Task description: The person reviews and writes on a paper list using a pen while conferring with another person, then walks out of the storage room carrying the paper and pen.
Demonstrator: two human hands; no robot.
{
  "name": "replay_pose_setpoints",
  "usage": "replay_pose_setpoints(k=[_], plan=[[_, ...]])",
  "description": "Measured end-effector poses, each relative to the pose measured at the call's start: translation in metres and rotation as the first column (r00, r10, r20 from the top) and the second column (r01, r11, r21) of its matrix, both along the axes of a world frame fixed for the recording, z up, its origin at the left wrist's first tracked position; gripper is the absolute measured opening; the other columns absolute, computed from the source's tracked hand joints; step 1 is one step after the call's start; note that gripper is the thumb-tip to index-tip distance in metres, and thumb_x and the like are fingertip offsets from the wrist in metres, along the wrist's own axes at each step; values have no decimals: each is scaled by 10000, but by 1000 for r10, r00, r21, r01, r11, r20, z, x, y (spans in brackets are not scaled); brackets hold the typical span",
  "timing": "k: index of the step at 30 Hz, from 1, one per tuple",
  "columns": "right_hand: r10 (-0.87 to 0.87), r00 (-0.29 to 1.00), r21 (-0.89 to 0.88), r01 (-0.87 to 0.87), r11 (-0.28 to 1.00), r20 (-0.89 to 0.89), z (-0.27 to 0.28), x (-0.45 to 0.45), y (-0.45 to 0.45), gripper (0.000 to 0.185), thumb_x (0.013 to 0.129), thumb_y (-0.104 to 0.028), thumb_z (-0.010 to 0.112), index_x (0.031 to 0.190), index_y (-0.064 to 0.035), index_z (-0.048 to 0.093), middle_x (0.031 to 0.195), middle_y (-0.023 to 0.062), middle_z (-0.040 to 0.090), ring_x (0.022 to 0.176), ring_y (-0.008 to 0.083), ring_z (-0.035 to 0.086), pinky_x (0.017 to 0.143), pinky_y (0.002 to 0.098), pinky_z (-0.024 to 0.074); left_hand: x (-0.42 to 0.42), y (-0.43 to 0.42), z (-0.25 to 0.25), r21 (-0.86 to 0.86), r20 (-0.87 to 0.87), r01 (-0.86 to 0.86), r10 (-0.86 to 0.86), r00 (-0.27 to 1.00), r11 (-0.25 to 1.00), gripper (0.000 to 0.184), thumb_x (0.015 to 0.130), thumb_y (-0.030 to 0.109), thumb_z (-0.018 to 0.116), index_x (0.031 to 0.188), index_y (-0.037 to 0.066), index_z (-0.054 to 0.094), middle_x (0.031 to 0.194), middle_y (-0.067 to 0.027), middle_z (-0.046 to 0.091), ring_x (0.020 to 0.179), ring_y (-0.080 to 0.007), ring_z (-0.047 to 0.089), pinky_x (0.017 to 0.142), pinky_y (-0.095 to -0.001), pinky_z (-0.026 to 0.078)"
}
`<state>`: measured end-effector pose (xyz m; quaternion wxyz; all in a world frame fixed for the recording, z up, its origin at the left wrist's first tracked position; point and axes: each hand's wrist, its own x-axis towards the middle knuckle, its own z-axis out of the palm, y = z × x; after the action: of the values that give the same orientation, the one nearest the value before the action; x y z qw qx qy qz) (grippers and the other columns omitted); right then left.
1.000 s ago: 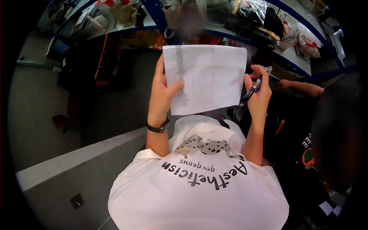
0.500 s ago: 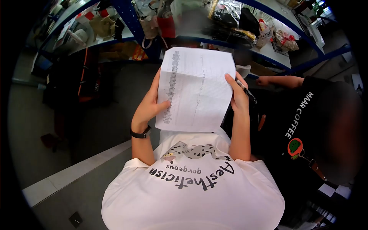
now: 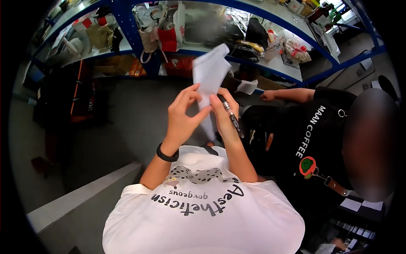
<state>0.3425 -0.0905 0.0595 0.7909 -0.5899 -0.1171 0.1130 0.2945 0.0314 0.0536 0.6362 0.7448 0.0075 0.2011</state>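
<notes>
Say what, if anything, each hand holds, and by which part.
The right hand holds the paper near its middle and a pen between thumb and fingers; the left hand touches the paper, grip unclear.

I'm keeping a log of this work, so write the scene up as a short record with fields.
Left hand: curled at the paper's left edge; grip unclear
Right hand: holds paper and pen
Paper: white, folded narrow, extending beyond both hands
Pen: slanted along the right hand
Left wrist: black band
Right side: another person, in a black shirt
Ahead: blue-framed shelf bearing bags
</notes>
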Motion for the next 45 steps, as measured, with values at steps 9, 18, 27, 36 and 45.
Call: replay_pose_setpoints(k=[9, 18, 27, 36, 45], plan=[[18, 983, -43, -10, 999, 184, 7, -4, 4, 296, 805, -75, 671, 1079, -20, 572, 1033, 107, 630, 971, 171, 602, 811, 283, 503, -3, 26, 5, -262, -77, 127, -152, 985, 957, 170, 741, 31, 713, 840, -26, 587, 1149, -109, 586, 903, -115, 591, 767, -235, 508], [63, 983, 22, -68, 997, 172, 7, -7, 4, 364, 786, -9, 672, 1118, -3, 521, 1076, 141, 597, 1026, 187, 576, 834, 297, 512, -6, 30, 5, -237, -24, 204, -215, 976, 950, 140, 758, 13, 695, 874, -39, 636, 1222, -135, 542, 927, -151, 610, 781, -266, 529], [-108, 905, -334, 260, 906, 411, -25, 4, 7, 229, 787, -25, 653, 1002, -32, 575, 921, 47, 595, 838, 114, 564, 698, 234, 466, 2, 21, -6, -58, -116, -57, 50, 992, 997, 102, 806, 53, 616, 826, -32, 564, 744, -36, 641, 668, -61, 563, 611, -211, 455], [-234, 969, -20, 236, 971, 75, -40, 57, -59, 196, 768, -47, 676, 934, -56, 573, 769, -13, 516, 722, 76, 485, 673, 203, 397, -36, 158, 19, -217, -91, -153, 136, 986, 964, 67, 871, 110, 590, 865, 55, 553, 743, 36, 538, 659, -36, 477, 643, -179, 388], [-21, 996, 331, -10, 944, 91, -18, 42, -58, 237, 807, -33, 614, 1009, -58, 492, 903, 61, 604, 842, 131, 585, 769, 242, 472, -107, 206, 87, -266, 343, 35, 61, 938, 963, 274, 878, 272, 521, 970, 14, 529, 886, -118, 616, 743, -154, 611, 684, -272, 508]])
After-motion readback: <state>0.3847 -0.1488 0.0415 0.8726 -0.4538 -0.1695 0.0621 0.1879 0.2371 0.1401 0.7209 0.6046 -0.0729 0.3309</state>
